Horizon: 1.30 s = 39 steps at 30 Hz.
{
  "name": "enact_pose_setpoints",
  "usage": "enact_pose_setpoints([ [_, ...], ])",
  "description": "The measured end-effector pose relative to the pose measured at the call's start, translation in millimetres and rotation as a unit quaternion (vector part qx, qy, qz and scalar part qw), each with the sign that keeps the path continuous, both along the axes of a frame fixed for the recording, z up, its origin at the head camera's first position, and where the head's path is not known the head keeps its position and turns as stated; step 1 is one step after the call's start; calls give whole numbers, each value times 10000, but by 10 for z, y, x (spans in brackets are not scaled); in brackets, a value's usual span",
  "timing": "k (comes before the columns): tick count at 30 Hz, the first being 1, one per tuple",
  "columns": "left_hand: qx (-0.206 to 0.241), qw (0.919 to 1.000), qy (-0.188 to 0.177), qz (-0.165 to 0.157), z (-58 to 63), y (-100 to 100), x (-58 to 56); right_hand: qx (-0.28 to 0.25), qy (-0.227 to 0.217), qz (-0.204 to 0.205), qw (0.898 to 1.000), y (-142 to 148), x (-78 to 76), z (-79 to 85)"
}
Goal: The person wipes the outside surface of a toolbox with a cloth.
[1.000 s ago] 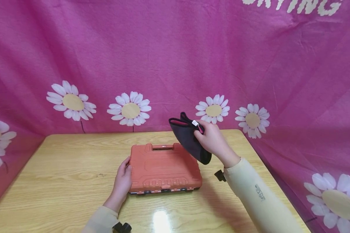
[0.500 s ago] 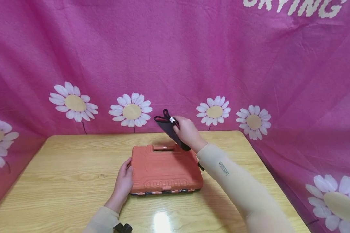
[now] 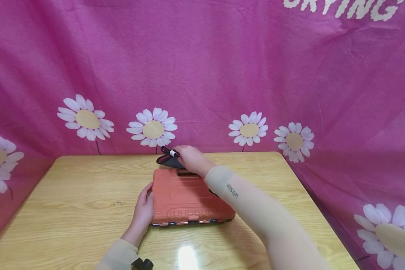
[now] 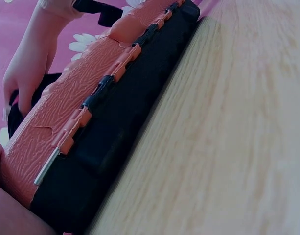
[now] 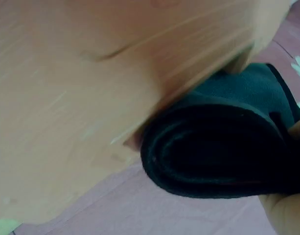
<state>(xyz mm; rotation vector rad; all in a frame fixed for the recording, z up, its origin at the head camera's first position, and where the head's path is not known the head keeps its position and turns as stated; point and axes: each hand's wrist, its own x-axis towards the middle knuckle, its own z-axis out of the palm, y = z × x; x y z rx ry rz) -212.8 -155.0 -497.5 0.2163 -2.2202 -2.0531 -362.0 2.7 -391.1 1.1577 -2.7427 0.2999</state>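
A flat orange hard case [image 3: 185, 202] with a black base lies closed on the wooden table, its handle at the far side. My left hand [image 3: 142, 210] rests against the case's left side, fingers fairly straight. Behind the case, near the handle, my right hand [image 3: 192, 160] grips a rolled dark cloth piece [image 3: 173, 162] with black edging, pink inside and a white tag. The right wrist view shows the roll's layered end [image 5: 208, 147] close up. In the left wrist view, the case's latched edge [image 4: 105, 83] stands large, with my right hand [image 4: 30, 68] beyond it.
The wooden table [image 3: 81, 202] extends to both sides of the case. A pink curtain [image 3: 202, 75] printed with daisies hangs behind the table's back edge and along both sides.
My right hand has carried the rolled cloth leftward and down, from above the case's right side to behind its handle. My left hand and the case have stayed in place.
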Motion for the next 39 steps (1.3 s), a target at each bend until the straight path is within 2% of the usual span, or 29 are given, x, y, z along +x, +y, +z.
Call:
enact_pose_setpoints([
  [6, 44, 10000, 47, 9, -13, 21, -3, 587, -52, 162, 9981, -165, 72, -61],
  [15, 25, 10000, -94, 18, -8, 35, -11, 1043, 19, 523, 9932, -263, 132, -121],
  [26, 140, 9996, -66, 222, -4, 53, -32, 1040, -417, 803, 9904, -179, -45, -219],
  [32, 193, 9995, -18, 258, 7, 49, -17, 1151, -486, 811, 9888, -132, -71, -219],
  [39, 211, 9995, -45, 250, 7, 38, -6, 1032, -551, 844, 9895, -62, -70, -211],
])
